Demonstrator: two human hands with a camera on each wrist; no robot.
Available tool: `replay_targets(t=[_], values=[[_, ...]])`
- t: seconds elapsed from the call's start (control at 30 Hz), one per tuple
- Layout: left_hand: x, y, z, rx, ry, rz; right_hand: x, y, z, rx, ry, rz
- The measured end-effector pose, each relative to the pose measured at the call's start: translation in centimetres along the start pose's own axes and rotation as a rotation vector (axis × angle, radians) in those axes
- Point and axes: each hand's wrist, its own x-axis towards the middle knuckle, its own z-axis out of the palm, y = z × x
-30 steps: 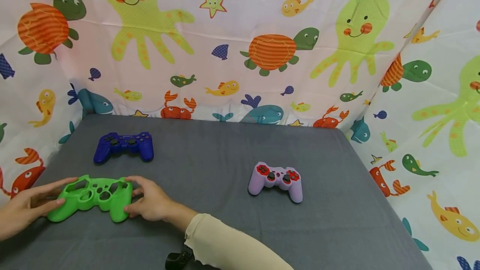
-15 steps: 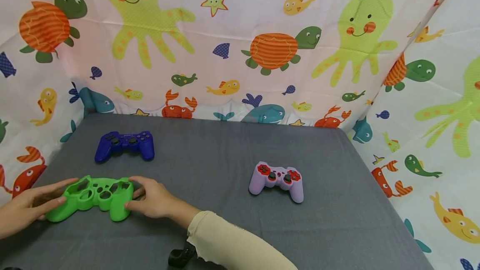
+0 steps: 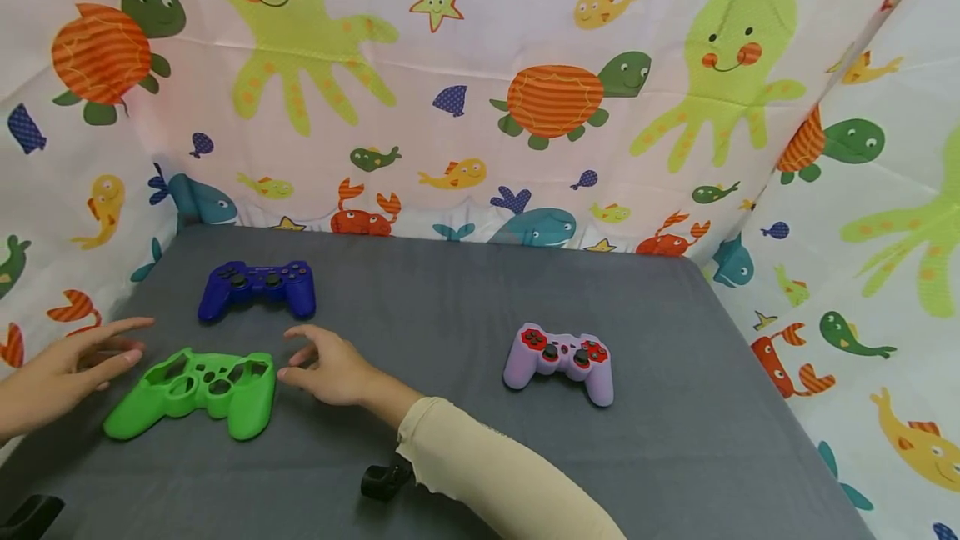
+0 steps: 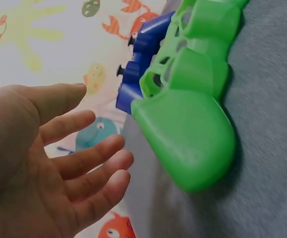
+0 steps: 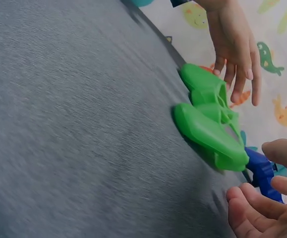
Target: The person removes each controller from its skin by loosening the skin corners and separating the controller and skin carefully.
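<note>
A green game controller shell (image 3: 202, 386), with cut-out holes where buttons and sticks would sit, lies on the grey cloth at the left of the head view. Just off its left end, my left hand (image 3: 78, 365) hovers with relaxed fingers and holds nothing. On the other side my right hand (image 3: 330, 365) is likewise apart from it, thumb and fingers spread. The left wrist view shows a gap between my left fingers (image 4: 103, 153) and the shell's rounded grip (image 4: 188, 139). Both hands flank the shell in the right wrist view.
Behind the shell lies a dark blue game controller (image 3: 258, 288). A lilac controller with red button areas (image 3: 558, 361) rests right of centre. A curtain printed with sea animals (image 3: 450, 90) rises along the back and sides of the grey table (image 3: 637, 457).
Both hands have let go of the green controller shell and drawn back from its ends, rising slightly. The shell stays on the cloth. The head view has shifted a little.
</note>
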Motion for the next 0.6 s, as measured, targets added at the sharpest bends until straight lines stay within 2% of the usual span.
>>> replay_targets(t=[0.17, 0.37, 0.6], values=[[1.1, 1.1, -0.4, -0.063, -0.021, 0.031, 0.7, 0.0, -1.0, -0.001, 0.041, -0.015], [3.2, 1.7, -0.8, -0.126, -0.042, 0.052, 1.9, 0.4, -1.9, -0.001, 0.085, -0.007], [5.2, 2.0, -1.5, -0.189, -0.125, 0.064, 3.4, 1.0, -2.5, 0.026, 0.094, 0.032]])
